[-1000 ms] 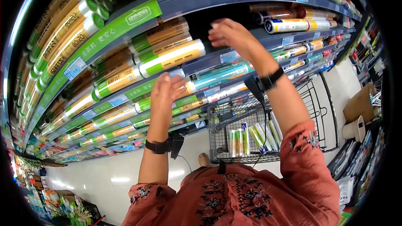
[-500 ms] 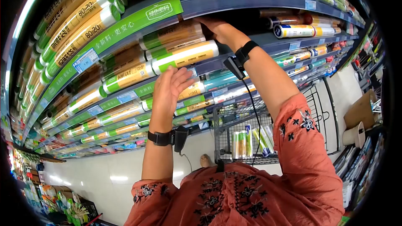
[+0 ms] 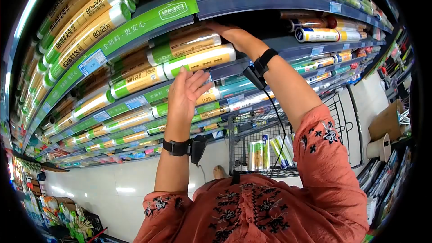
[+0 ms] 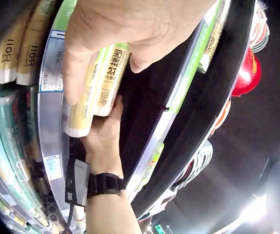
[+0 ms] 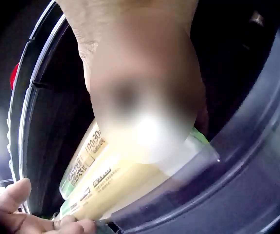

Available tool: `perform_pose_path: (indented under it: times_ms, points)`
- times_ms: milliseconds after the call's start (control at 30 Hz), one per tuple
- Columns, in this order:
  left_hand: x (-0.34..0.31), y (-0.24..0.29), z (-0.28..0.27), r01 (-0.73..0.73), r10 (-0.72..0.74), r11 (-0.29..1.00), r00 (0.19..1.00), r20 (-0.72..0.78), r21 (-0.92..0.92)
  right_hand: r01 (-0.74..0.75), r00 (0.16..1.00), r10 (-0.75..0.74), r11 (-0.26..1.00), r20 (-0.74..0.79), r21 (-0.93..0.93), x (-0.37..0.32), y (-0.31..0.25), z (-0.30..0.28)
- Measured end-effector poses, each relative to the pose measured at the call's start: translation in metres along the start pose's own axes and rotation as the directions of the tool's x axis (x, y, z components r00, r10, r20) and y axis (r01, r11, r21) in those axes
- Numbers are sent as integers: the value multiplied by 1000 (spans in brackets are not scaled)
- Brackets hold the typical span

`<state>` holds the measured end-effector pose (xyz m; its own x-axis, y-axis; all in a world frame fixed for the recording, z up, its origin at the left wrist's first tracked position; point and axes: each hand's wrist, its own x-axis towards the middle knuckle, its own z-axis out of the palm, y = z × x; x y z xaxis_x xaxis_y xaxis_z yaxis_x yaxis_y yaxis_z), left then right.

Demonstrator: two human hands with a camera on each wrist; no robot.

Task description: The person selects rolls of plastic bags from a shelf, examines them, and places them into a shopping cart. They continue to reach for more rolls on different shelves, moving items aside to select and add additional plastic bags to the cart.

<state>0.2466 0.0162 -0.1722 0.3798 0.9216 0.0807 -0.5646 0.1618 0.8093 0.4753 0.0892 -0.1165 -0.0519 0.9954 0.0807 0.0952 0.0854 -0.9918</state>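
Rolls of food storage bags with green, tan and white wrapping lie on the shelf; the front roll (image 3: 200, 60) is nearest. My right hand (image 3: 227, 31) reaches in past its right end. It grips the end of the rear roll (image 3: 186, 49), one digit along its back in the left wrist view; its other fingers are mostly hidden. My left hand (image 3: 186, 90) is in front of the front roll, fingers extended and spread, thumb up beside it. The right wrist view shows both rolls, partly covered by a blurred patch; fingertips of my left hand (image 5: 18, 209) are at lower left.
Below stands a wire shopping cart (image 3: 234, 153) with several upright rolls in it. A shelf edge (image 3: 243, 0) with a green label strip (image 3: 144, 24) runs above the hands. Blue and yellow rolls (image 3: 317, 34) lie farther right on the same shelf.
My right hand has gone from above the shelf front to behind the rolls. The rear roll has shifted forward against the front one. My left hand has stayed by the front roll.
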Motion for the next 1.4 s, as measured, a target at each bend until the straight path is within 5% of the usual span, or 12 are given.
perform_pose_path:
  times_ms: [67,267,367,567,767,933,1133,1267,1400]
  points:
    - [0,-2,2,3,-4,1000,999,-32,-29,96,995,-95,994,22,-59,0,1,-7]
    - [4,-8,-3,12,-18,996,997,-70,-89,-3,998,6,999,-57,53,12,2,-7]
    - [1,-9,0,-1,-9,995,995,-102,-102,30,994,-36,998,-102,-59,12,-1,-5]
    - [0,-11,2,-3,-9,994,993,-114,-109,-162,960,130,980,-250,-113,13,-17,-1]
    - [-6,-6,8,25,-36,994,994,-100,-109,-18,977,-40,963,-208,-269,15,-27,0]
    - [-7,-2,15,42,-50,994,995,-80,-102,104,983,-125,983,-133,-151,6,-23,-9]
    - [-12,5,30,17,-14,995,999,34,-99,44,984,-23,992,176,-118,-35,-44,-25]
    - [-8,1,40,55,-23,980,986,165,-193,-69,984,128,917,126,-394,-34,-41,-8]
    - [-4,-3,37,21,12,985,982,189,-172,42,980,35,926,196,-376,-46,-46,0]
